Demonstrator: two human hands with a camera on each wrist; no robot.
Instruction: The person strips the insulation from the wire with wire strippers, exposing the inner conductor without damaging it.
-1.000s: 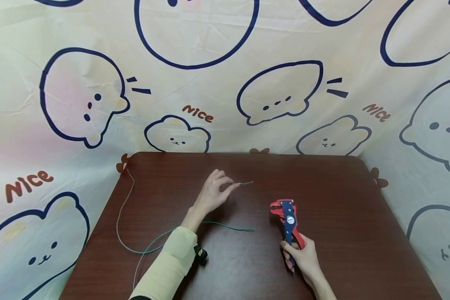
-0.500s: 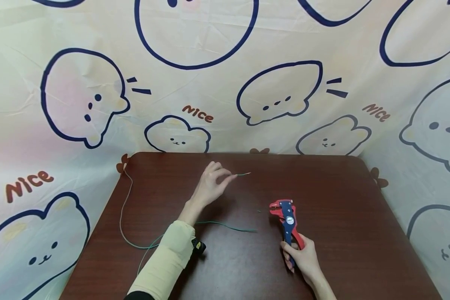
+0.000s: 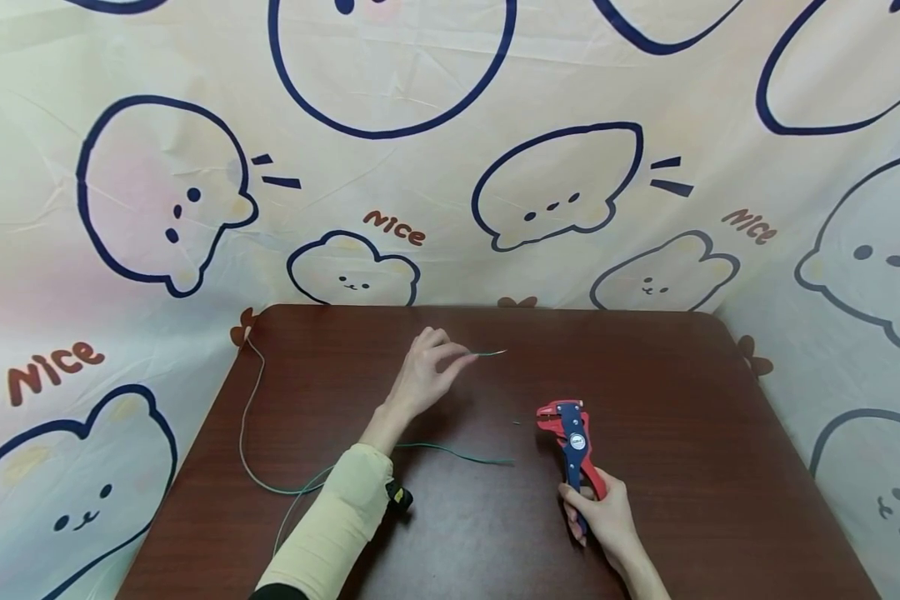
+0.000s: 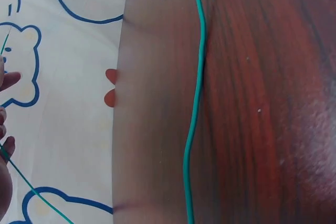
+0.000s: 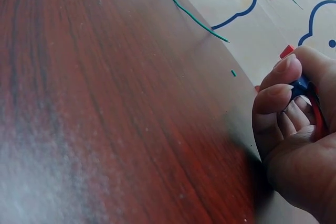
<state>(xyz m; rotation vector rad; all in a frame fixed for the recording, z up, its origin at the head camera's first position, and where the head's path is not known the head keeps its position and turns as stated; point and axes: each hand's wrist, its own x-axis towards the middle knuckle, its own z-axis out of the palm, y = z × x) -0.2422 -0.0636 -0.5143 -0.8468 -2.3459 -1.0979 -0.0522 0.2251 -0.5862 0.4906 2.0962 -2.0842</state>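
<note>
My left hand point(image 3: 429, 371) is raised over the far middle of the dark wooden table point(image 3: 690, 392) and pinches the end of a thin green wire point(image 3: 489, 353) between thumb and fingers; the tip pokes out to the right. The wire runs back in a long loop point(image 3: 249, 450) along the table's left side, and another stretch lies flat point(image 3: 457, 452) near the middle. My right hand point(image 3: 602, 518) grips the handles of a red and blue wire stripper point(image 3: 570, 437) resting on the table, its head pointing away. In the right wrist view my fingers point(image 5: 278, 90) curl round the handles.
A tiny green scrap of insulation point(image 3: 516, 422) lies just left of the stripper's head. A cream cloth printed with cartoon bears point(image 3: 390, 167) hangs behind and drapes around the table's edges. A black wrist-camera mount point(image 3: 399, 497) sits on my left sleeve.
My left hand lifted the wire end up and away from me, then dipped slightly back. The right hand and stripper stayed put.
</note>
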